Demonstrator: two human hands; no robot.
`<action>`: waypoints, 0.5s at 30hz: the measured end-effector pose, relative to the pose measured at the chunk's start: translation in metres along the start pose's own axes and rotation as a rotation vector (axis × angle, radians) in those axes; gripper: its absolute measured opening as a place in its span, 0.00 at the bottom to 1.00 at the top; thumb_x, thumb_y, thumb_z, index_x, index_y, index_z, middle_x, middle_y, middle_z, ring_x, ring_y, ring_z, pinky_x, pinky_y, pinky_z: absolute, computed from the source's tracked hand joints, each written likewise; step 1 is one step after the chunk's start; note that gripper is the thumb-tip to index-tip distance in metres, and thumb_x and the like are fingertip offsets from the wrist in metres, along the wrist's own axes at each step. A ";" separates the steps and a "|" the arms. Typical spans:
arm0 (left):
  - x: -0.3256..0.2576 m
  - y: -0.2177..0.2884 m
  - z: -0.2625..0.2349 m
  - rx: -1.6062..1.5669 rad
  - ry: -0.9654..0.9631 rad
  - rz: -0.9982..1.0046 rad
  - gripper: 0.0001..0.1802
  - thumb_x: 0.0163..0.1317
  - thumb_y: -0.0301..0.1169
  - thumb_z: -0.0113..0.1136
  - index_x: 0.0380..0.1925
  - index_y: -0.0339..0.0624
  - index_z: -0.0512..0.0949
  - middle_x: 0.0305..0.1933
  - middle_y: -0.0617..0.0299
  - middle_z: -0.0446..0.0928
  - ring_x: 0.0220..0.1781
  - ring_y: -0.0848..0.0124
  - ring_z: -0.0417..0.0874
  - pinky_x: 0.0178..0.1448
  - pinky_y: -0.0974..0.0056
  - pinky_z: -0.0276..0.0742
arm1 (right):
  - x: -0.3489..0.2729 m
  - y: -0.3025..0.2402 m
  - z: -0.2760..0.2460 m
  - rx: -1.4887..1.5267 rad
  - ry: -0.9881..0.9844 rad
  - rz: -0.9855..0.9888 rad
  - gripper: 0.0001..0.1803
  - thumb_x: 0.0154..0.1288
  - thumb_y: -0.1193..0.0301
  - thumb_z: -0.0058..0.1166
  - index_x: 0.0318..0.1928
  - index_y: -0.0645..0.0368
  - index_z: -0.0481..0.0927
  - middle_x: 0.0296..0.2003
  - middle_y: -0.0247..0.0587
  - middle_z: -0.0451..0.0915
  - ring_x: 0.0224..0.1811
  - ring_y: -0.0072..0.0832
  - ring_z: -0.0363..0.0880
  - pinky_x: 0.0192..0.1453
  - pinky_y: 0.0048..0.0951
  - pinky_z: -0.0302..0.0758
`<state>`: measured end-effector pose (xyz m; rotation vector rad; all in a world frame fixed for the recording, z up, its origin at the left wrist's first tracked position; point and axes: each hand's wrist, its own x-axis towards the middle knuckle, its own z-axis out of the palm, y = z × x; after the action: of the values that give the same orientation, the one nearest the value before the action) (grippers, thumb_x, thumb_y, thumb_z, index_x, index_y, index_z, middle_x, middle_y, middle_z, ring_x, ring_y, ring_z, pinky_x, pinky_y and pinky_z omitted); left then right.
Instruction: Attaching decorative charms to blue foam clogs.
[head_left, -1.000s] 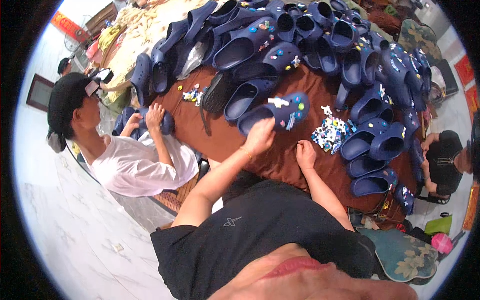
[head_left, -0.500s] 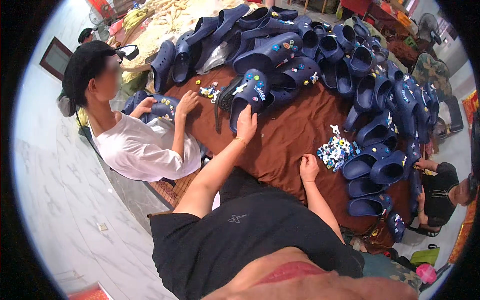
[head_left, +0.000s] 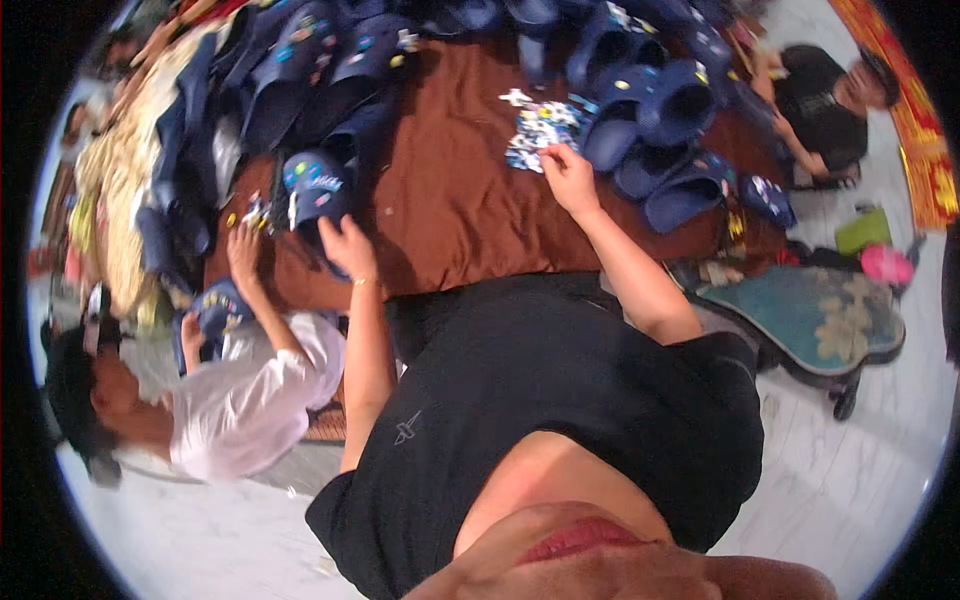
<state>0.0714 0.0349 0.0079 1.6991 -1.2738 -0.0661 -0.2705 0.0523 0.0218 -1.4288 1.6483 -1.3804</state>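
A navy clog [head_left: 318,188] with colourful charms on its upper is in my left hand [head_left: 348,250], gripped at the open heel end, over the brown cloth [head_left: 450,190]. My right hand [head_left: 568,182] has its fingers drawn together at the near edge of a pile of small white, blue and black shoe charms [head_left: 545,128]. Whether a charm is between those fingertips is too small to tell. To the left, a person in a white shirt [head_left: 250,400] holds another charmed clog [head_left: 222,308] and reaches toward a few loose charms [head_left: 256,213].
Many navy clogs [head_left: 290,75] crowd the far left of the cloth, and more clogs [head_left: 685,105] stand right of the charm pile. At the far right sits a person in black [head_left: 820,115]. A patterned green-blue seat [head_left: 800,310] stands to my right.
The view has turned, shifting the scene. My right hand has moved forward to the charm pile. My left hand still holds the clog. The neighbour's hand has gone to the loose charms.
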 end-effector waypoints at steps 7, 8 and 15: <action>0.014 0.038 0.001 -0.186 -0.007 -0.004 0.21 0.57 0.29 0.54 0.46 0.22 0.68 0.46 0.40 0.73 0.47 0.56 0.74 0.54 0.62 0.67 | 0.021 -0.034 -0.082 -0.395 0.417 -0.330 0.06 0.54 0.74 0.50 0.33 0.57 0.78 0.31 0.42 0.76 0.36 0.37 0.75 0.41 0.32 0.71; 0.023 0.024 -0.006 -0.162 -0.049 0.011 0.19 0.56 0.28 0.55 0.43 0.23 0.69 0.44 0.42 0.74 0.45 0.57 0.75 0.51 0.61 0.68 | 0.020 -0.047 -0.088 -0.459 0.483 -0.310 0.07 0.53 0.74 0.51 0.34 0.59 0.77 0.35 0.44 0.76 0.39 0.38 0.73 0.45 0.33 0.69; 0.108 0.070 0.009 -0.223 0.201 0.353 0.14 0.53 0.26 0.55 0.40 0.30 0.71 0.37 0.43 0.73 0.39 0.48 0.74 0.45 0.56 0.70 | 0.023 -0.007 -0.154 -1.006 0.552 -0.009 0.35 0.47 0.52 0.58 0.53 0.58 0.67 0.53 0.53 0.66 0.57 0.47 0.62 0.57 0.45 0.61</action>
<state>0.0659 -0.0512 0.1041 1.2407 -1.3411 0.1631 -0.4109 0.0836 0.0824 -1.5951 2.9637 -0.9977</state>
